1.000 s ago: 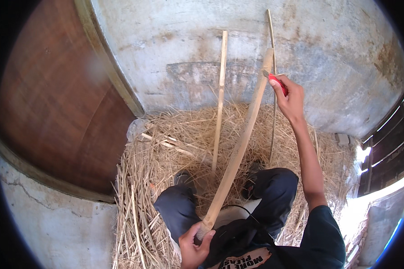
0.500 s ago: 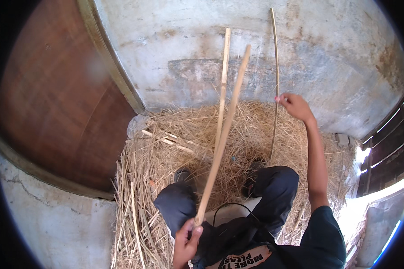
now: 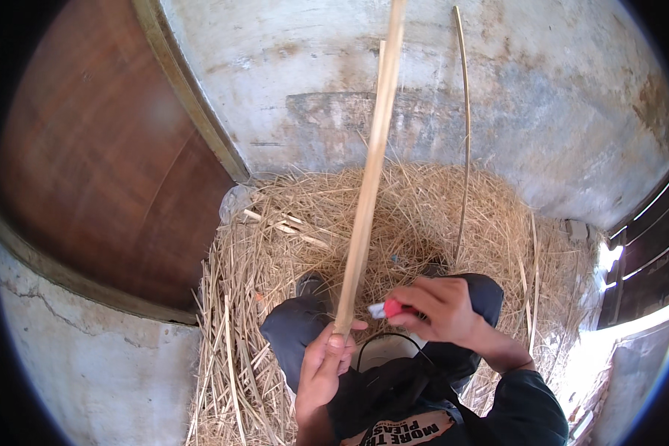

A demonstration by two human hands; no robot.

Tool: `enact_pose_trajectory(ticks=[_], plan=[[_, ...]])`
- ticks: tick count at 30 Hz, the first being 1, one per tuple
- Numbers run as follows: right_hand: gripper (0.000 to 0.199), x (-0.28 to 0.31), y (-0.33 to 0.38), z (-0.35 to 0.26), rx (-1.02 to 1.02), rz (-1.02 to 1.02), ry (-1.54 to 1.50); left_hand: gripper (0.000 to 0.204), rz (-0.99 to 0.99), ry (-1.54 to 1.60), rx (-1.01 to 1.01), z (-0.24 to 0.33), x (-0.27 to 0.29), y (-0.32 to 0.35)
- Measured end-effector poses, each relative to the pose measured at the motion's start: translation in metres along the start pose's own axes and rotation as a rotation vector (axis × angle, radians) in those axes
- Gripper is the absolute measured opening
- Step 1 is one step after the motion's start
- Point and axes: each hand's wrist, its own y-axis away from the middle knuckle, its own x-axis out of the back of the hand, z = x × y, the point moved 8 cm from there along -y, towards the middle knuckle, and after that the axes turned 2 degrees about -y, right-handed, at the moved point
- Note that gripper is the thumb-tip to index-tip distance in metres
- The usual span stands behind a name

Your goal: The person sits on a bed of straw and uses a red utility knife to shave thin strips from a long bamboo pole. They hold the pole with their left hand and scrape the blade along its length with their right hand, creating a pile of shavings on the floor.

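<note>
My left hand [image 3: 325,364] is closed around the lower end of a long split bamboo strip [image 3: 369,186]. The strip rises upright and slightly right, its top cut off by the upper edge. Beside its lower end, my right hand [image 3: 442,308] is closed on a small red-handled knife [image 3: 392,306]. The knife's pale, blurred tip points toward the strip, with a small gap between them. Behind the held strip, another bamboo strip [image 3: 382,56] leans on the wall, mostly hidden. A thin bamboo stick [image 3: 465,134] leans on the wall further right.
Straw-like shavings [image 3: 424,201] cover the floor between my feet and the stained wall [image 3: 557,97]. Short bamboo pieces [image 3: 293,232] lie at left, below a brown door [image 3: 104,156]. Thin strips [image 3: 534,275] lie at right. A pale seat [image 3: 386,349] shows between my legs.
My right hand has come back from the thin stick by the wall to beside my left hand, with the knife. The held strip stands more upright and closer. Thin strips now lie at right.
</note>
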Motion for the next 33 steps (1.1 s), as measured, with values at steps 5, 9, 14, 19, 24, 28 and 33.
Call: enact_pose_trajectory(ticks=[5,9,14,19,24,28,33], plan=[[0.043,-0.008,0.005,-0.016,0.07,0.006,0.061,0.046,0.002,-0.147,-0.017,-0.004,-0.008,0.002],[0.043,-0.009,0.005,-0.018,0.087,0.024,0.076,0.044,0.025,-0.299,-0.095,0.004,-0.013,0.002],[0.041,-0.008,0.007,-0.021,0.103,0.032,0.069,0.043,0.024,-0.324,-0.077,0.012,-0.018,0.002],[0.04,-0.007,0.006,-0.023,0.11,0.047,0.095,0.043,0.046,-0.343,-0.09,0.014,-0.02,0.002],[0.038,-0.006,0.004,-0.024,0.107,0.061,0.116,0.039,0.086,-0.433,-0.133,0.021,-0.023,0.004],[0.037,-0.005,0.003,-0.026,0.105,0.078,0.152,0.037,0.108,-0.49,-0.124,0.02,-0.021,0.006],[0.035,-0.003,0.002,-0.027,0.121,0.116,0.184,0.037,0.102,-0.512,-0.119,0.022,-0.023,0.007]])
